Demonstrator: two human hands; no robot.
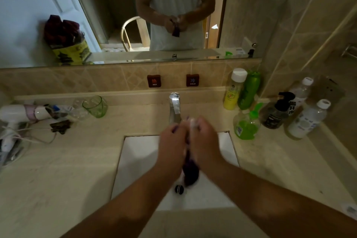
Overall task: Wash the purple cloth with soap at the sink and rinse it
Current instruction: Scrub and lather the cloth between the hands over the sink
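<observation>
While both hands grip it over the sink [139, 152], the purple cloth [190, 174] hangs bunched between left hand [172, 141] and right hand [204, 141], fingers curled around it. Judged: scrubbing underway; rub fold against fold, working lather through the hanging tail.

We see shiny metal tap [174, 106], glossy white sink [139, 152], polished stone bench [63, 168], clear green plastic cup [95, 106], wet purple cloth [190, 174].

Pretty dim, yellowish light; the white rectangular sink basin [139, 152] is brightest. Hands above it motion-blurred, edges bend fisheye-style, overall soft.
</observation>
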